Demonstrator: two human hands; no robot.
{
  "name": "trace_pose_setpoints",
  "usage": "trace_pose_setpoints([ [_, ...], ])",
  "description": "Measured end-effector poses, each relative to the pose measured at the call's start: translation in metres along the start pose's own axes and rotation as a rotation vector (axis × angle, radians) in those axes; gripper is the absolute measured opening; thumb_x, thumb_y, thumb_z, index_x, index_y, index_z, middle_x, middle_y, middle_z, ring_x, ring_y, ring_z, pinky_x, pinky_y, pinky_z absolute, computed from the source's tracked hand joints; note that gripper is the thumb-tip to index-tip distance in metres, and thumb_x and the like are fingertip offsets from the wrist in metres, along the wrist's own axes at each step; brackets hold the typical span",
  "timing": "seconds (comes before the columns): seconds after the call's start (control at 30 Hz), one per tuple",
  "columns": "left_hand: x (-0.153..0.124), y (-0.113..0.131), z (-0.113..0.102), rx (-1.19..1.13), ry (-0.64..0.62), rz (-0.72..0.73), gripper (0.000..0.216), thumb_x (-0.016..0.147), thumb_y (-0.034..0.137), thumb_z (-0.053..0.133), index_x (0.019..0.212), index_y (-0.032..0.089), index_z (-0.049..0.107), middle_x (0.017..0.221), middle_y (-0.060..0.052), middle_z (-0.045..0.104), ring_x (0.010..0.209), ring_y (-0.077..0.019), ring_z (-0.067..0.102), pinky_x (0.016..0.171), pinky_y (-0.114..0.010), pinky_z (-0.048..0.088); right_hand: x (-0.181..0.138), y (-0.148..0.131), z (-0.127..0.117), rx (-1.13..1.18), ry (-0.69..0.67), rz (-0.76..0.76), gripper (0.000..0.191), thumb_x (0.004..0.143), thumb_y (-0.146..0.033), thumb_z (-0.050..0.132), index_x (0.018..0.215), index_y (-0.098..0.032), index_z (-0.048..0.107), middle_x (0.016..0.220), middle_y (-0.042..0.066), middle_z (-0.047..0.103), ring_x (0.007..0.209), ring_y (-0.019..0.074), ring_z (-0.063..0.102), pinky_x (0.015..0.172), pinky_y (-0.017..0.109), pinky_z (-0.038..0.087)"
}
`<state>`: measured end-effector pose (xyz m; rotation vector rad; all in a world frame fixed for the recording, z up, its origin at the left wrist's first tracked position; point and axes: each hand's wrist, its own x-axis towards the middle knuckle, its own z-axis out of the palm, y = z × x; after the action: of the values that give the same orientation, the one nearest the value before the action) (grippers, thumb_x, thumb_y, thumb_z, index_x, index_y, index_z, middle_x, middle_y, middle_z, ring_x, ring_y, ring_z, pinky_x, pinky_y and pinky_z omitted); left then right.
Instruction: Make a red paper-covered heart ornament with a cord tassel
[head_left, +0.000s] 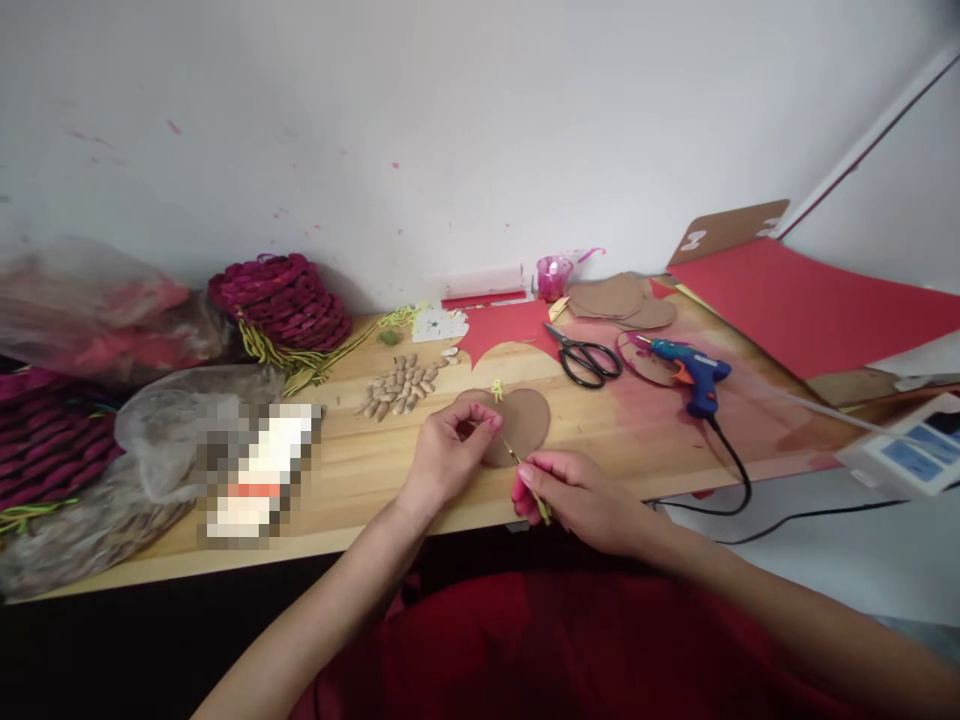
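Observation:
My left hand (450, 450) is closed in a pinch just above the near left edge of a brown cardboard disc (517, 420) lying on the wooden table (360, 480); what it pinches is too small to make out. My right hand (574, 495) is closed on a thin yellow-green stick (525, 480), whose tip points up toward the disc and the left hand. A small yellow-green tuft (496, 388) sits at the disc's far edge.
A pile of tan seeds (397, 390), black scissors (585, 355), a blue glue gun (690, 370) with its black cord, red paper (810, 305), more brown cardboard pieces (622, 300), a pink cup (553, 277), magenta woven bundles (281, 300) and plastic bags (150, 440) surround the work spot.

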<state>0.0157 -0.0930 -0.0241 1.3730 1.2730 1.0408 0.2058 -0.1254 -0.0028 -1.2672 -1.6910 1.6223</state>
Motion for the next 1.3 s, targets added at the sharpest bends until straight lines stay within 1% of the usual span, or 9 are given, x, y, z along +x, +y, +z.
trace_pose_setpoints([
  [0.13,0.0,-0.014,-0.001,0.308,0.067,0.132,0.015,0.089,0.032,0.064,0.085,0.018,0.07,0.077,-0.002,0.068,0.064,-0.0139,0.06,0.061,-0.024,0.046,-0.002,0.001,0.009,0.203,-0.123,0.279,0.032,0.098,-0.045,0.047,0.086,-0.018,0.06,0.072,0.003,0.068,0.055,0.0125,0.063,0.04,0.02,0.033],
  [0.3,0.001,-0.012,-0.002,0.529,0.051,0.267,0.008,0.088,0.023,0.066,0.082,0.02,0.069,0.081,-0.003,0.069,0.075,-0.0168,0.062,0.07,-0.027,0.047,-0.004,0.002,0.02,0.188,-0.216,0.395,0.028,0.098,-0.039,0.052,0.084,-0.018,0.064,0.067,0.002,0.068,0.053,0.0105,0.06,0.044,0.019,0.036],
  [0.4,0.0,-0.012,-0.002,0.579,0.036,0.304,0.007,0.087,0.02,0.069,0.079,0.021,0.069,0.079,-0.003,0.07,0.079,-0.0185,0.063,0.074,-0.029,0.048,-0.004,0.01,0.023,0.097,-0.241,0.319,0.028,0.098,-0.037,0.051,0.085,-0.018,0.068,0.07,0.003,0.07,0.057,0.0113,0.059,0.051,0.021,0.038],
  [0.57,-0.001,-0.014,-0.003,0.577,0.003,0.323,0.008,0.086,0.015,0.07,0.079,0.02,0.068,0.081,-0.003,0.07,0.082,-0.0189,0.063,0.078,-0.031,0.049,-0.005,0.018,0.013,-0.401,-0.334,-0.074,0.041,0.096,-0.041,0.053,0.063,-0.018,0.062,0.055,-0.001,0.055,0.051,0.0104,0.042,0.051,0.025,0.027],
  [0.63,0.0,-0.016,-0.004,0.56,0.005,0.304,0.005,0.085,0.015,0.072,0.087,0.02,0.07,0.079,-0.002,0.069,0.081,-0.0186,0.063,0.078,-0.031,0.049,-0.009,0.014,0.006,-0.576,-0.28,-0.166,0.047,0.097,-0.044,0.053,0.058,-0.018,0.057,0.052,-0.001,0.052,0.049,0.0104,0.037,0.051,0.027,0.023],
  [0.73,0.0,-0.017,-0.007,0.506,0.01,0.274,0.016,0.087,0.02,0.072,0.103,0.019,0.07,0.078,-0.002,0.069,0.078,-0.0176,0.064,0.077,-0.03,0.051,-0.013,0.008,-0.004,-0.67,-0.023,-0.227,0.039,0.099,-0.041,0.052,0.068,-0.02,0.062,0.059,0.0,0.06,0.053,0.0127,0.047,0.054,0.028,0.03],
  [0.9,-0.012,-0.014,-0.021,0.463,-0.003,0.404,0.017,0.096,0.015,0.056,0.107,0.019,0.069,0.098,-0.007,0.073,0.088,-0.0173,0.068,0.082,-0.03,0.054,-0.005,0.014,-0.014,-0.753,0.284,-0.527,0.015,0.098,-0.027,0.054,0.099,-0.022,0.069,0.093,0.009,0.073,0.09,0.0253,0.064,0.08,0.039,0.051],
  [1.07,-0.033,-0.019,-0.033,0.592,-0.112,0.633,0.023,0.099,0.012,0.055,0.114,0.019,0.07,0.111,-0.01,0.071,0.103,-0.0196,0.065,0.091,-0.035,0.055,0.004,0.03,-0.017,-0.835,0.333,-0.604,0.02,0.094,-0.021,0.058,0.111,-0.022,0.069,0.113,0.013,0.071,0.111,0.0298,0.063,0.098,0.051,0.052],
  [1.3,-0.035,-0.026,-0.031,0.679,-0.128,0.717,0.029,0.098,0.011,0.055,0.124,0.017,0.066,0.12,-0.012,0.069,0.111,-0.0223,0.063,0.096,-0.041,0.056,0.014,0.034,-0.023,-0.889,0.336,-0.581,0.026,0.094,-0.021,0.058,0.117,-0.019,0.07,0.119,0.015,0.072,0.117,0.0302,0.064,0.103,0.052,0.051],
])
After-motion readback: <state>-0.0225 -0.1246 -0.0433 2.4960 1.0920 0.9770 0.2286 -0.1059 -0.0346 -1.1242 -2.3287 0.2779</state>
